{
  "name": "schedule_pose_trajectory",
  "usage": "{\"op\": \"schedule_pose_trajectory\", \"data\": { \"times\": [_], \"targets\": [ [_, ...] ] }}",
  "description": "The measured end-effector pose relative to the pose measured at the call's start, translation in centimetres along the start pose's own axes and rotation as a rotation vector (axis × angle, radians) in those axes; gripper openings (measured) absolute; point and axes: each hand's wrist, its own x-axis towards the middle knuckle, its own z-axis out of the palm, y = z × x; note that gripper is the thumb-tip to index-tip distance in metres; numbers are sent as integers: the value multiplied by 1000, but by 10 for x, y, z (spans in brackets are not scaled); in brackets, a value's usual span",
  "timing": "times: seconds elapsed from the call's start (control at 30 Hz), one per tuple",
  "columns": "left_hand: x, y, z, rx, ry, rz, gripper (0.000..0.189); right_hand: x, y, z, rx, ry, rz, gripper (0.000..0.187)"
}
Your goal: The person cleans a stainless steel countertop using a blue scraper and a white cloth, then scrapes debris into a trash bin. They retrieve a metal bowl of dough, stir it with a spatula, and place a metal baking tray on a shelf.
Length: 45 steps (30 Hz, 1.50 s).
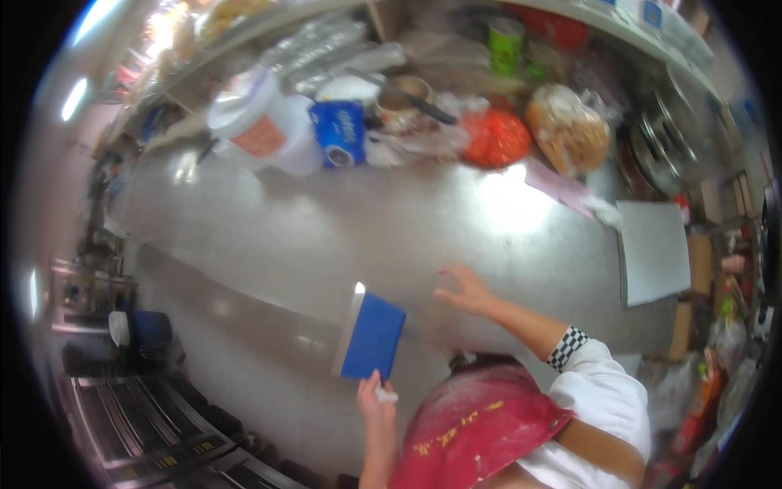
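Note:
My left hand [376,397] grips a flat blue scraper-like tool [374,336] by its lower end. The tool has a pale, metal-looking edge along its left side. A small white piece [385,394] shows at my left fingers; I cannot tell whether it belongs to the tool. The blue tool is held up near the front edge of a metal worktable [366,226]. Over the table surface, farther right, my right hand [467,290] has its fingers apart and nothing in them. A red apron [470,422] covers my front.
Along the table's back stand a white plastic bucket [256,122], a blue packet [339,134], a red plastic bag [496,139] and a bag of brown food [568,131]. A grey-white flat board [654,250] lies right. Black-and-metal equipment [146,422] stands lower left.

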Motion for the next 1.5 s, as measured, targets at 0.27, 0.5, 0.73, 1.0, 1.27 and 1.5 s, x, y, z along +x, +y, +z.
{"op": "schedule_pose_trajectory", "data": {
  "times": [0.27,0.5,0.73,1.0,1.27,1.5],
  "targets": [
    [-20,-57,68,739,-760,-286,15,-138,-47,-3,1276,342,577,45],
    [-42,-80,78,1096,-1239,-354,40,-316,69,-67,1307,1196,674,42],
    [19,-41,43,789,-846,-246,25,-449,131,-123,553,1364,1284,44],
    [58,12,-38,538,-404,-200,21,-470,137,-124,601,1396,1159,48],
    [61,-6,-47,472,-366,-376,20,-457,152,-149,483,1593,980,54],
    [55,-8,-26,429,-451,-309,19,-326,139,-117,-86,1129,1013,65]
  ]
}}
